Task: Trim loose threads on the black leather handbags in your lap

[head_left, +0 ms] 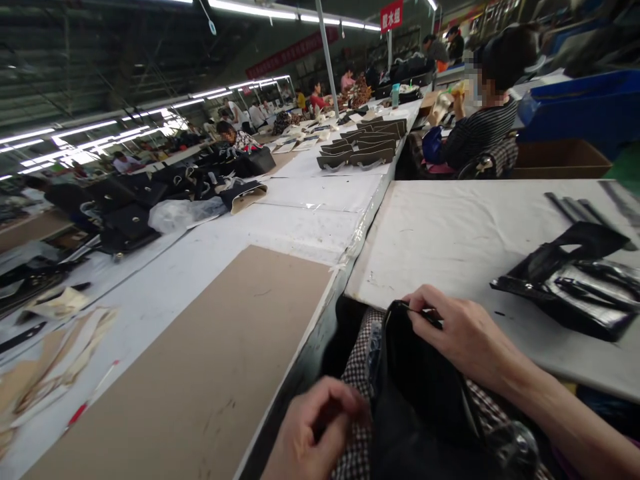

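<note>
A black bag (425,400) with a glossy edge lies across my lap, its mouth gaping towards me. My right hand (455,327) pinches the upper rim of the bag between thumb and fingers. To the left of the bag, my left hand (320,427) is closed, with fingers curled in towards the thumb. The fingertips are blurred, and whatever they may hold cannot be made out. Checked cloth (357,360) covers my legs under the bag, and clear plastic (515,447) shows beside it.
On the right-hand table (440,220) lie shiny black pieces (575,287) and dark strips (575,207). A brown board (210,360) covers part of the left table. Farther off stand dark bag panels (365,143) and black bags (130,213). A co-worker (480,127) sits beyond the right-hand table.
</note>
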`<state>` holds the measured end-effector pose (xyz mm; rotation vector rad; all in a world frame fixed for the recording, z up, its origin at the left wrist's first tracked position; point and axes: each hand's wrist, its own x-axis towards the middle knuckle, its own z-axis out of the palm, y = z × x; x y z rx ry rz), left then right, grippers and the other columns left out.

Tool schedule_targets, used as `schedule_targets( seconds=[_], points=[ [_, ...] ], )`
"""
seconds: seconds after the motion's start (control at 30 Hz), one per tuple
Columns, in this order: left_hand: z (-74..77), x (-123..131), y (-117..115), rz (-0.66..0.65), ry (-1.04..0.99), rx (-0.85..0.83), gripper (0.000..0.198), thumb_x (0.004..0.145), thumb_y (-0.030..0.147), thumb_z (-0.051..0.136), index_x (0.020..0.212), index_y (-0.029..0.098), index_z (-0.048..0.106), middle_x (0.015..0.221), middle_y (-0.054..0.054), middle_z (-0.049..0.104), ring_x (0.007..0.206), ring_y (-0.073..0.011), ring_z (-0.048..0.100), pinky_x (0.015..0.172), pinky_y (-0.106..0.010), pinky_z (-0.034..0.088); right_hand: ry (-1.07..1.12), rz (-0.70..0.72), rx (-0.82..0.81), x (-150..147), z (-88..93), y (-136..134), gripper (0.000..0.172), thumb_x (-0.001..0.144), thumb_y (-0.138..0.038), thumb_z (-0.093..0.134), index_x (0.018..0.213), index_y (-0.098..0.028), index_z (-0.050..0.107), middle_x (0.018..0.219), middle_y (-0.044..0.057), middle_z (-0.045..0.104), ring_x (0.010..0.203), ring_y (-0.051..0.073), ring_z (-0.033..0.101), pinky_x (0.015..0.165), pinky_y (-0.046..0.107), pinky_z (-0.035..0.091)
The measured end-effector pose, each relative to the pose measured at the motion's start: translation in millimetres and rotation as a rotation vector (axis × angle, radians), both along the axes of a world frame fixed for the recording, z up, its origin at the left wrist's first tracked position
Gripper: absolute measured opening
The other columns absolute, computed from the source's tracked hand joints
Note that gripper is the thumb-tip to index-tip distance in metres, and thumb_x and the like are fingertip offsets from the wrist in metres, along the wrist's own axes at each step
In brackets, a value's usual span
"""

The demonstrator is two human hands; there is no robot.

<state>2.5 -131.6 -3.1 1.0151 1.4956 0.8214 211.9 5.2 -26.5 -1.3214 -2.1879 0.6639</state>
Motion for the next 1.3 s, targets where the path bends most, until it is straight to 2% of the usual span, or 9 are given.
schedule_targets(
  seconds=[0.1, 0.2, 0.27, 0.37, 0.5, 0.67, 0.9, 1.1, 1.3],
  points=[
    [15.8, 3, 21, 0.066, 0.002, 0.107, 0.031, 0.083, 0.045, 0.061, 0.1, 0.019, 0.057, 0.108, -0.007, 0.065, 0.091, -0.0204, 0.06, 0.081, -0.029, 0.047, 0.003, 0.009, 0.009, -4, 3.6, -4, 0.008, 0.087, -0.027, 0.051, 0.08, -0.024, 0.051, 0.082, -0.002, 0.07, 0.064, 0.015, 0.063, 0.062, 0.027, 0.045],
    [22.6, 18, 41, -0.053, 0.148, 0.097, 0.051, 0.07, 0.042, 0.076, 0.109, 0.021, 0.051, 0.113, -0.007, 0.062, 0.092, -0.0224, 0.059, 0.079, -0.03, 0.046, 0.002, 0.023, 0.004, -5, 5.9, -5, 0.015, 0.09, -0.031, 0.052, 0.077, -0.024, 0.05, 0.079, -0.003, 0.069, 0.062, 0.015, 0.06, 0.059, 0.027, 0.044],
    [18.1, 26, 49, -0.127, 0.224, 0.089, 0.055, 0.065, 0.033, 0.08, 0.109, 0.021, 0.049, 0.109, -0.005, 0.063, 0.093, -0.0227, 0.059, 0.079, -0.03, 0.046, 0.029, 0.059, 0.006, -1, 6.8, -4, 0.016, 0.09, -0.03, 0.053, 0.076, -0.023, 0.049, 0.082, -0.002, 0.069, 0.064, 0.014, 0.06, 0.06, 0.027, 0.046],
    [4.2, 25, 52, -0.181, 0.225, 0.067, 0.042, 0.069, 0.023, 0.073, 0.105, 0.021, 0.049, 0.101, -0.002, 0.064, 0.085, -0.0187, 0.059, 0.074, -0.027, 0.045, 0.14, 0.164, 0.037, 8, 6.6, -4, 0.015, 0.088, -0.021, 0.052, 0.074, -0.022, 0.047, 0.097, 0.002, 0.07, 0.08, 0.015, 0.064, 0.07, 0.027, 0.05],
    [-7.4, 14, 47, -0.186, 0.181, 0.047, 0.028, 0.073, 0.025, 0.07, 0.093, 0.02, 0.051, 0.089, 0.002, 0.064, 0.078, -0.0159, 0.058, 0.067, -0.025, 0.042, 0.253, 0.298, 0.12, 18, 4.5, -5, 0.017, 0.085, -0.013, 0.05, 0.072, -0.022, 0.047, 0.111, 0.006, 0.067, 0.09, 0.016, 0.065, 0.078, 0.029, 0.052],
    [-4.3, 11, 39, -0.169, 0.28, 0.02, 0.019, 0.072, 0.024, 0.069, 0.084, 0.02, 0.056, 0.077, 0.004, 0.061, 0.072, -0.0153, 0.055, 0.062, -0.024, 0.038, 0.2, 0.531, 0.18, 21, 13.1, 0, 0.021, 0.082, -0.002, 0.045, 0.073, -0.021, 0.046, 0.095, 0.004, 0.066, 0.09, 0.016, 0.061, 0.075, 0.028, 0.051],
    [0.8, 21, 39, -0.142, 0.405, 0.038, 0.018, 0.071, 0.024, 0.07, 0.085, 0.021, 0.06, 0.08, 0.004, 0.063, 0.073, -0.0163, 0.055, 0.063, -0.025, 0.038, -0.118, 0.544, 0.274, 18, 27.9, 1, 0.007, 0.09, -0.016, 0.057, 0.094, -0.021, 0.055, 0.089, 0.002, 0.063, 0.085, 0.019, 0.056, 0.067, 0.029, 0.044],
    [-2.5, 25, 36, -0.115, 0.385, 0.054, 0.015, 0.074, 0.027, 0.069, 0.085, 0.02, 0.062, 0.077, 0.004, 0.065, 0.069, -0.0156, 0.057, 0.06, -0.024, 0.039, -0.129, 0.454, 0.277, 16, 18.8, 2, 0.004, 0.093, -0.019, 0.056, 0.091, -0.022, 0.059, 0.084, 0.002, 0.06, 0.081, 0.019, 0.055, 0.067, 0.031, 0.043],
    [-8.0, 22, 37, -0.058, 0.369, 0.066, 0.012, 0.078, 0.028, 0.066, 0.085, 0.019, 0.064, 0.077, 0.003, 0.067, 0.071, -0.0156, 0.059, 0.064, -0.024, 0.042, -0.035, 0.443, 0.226, 19, 12.2, 1, 0.018, 0.098, -0.021, 0.048, 0.084, -0.021, 0.06, 0.083, 0.002, 0.058, 0.081, 0.017, 0.053, 0.071, 0.029, 0.043]
  ],
)
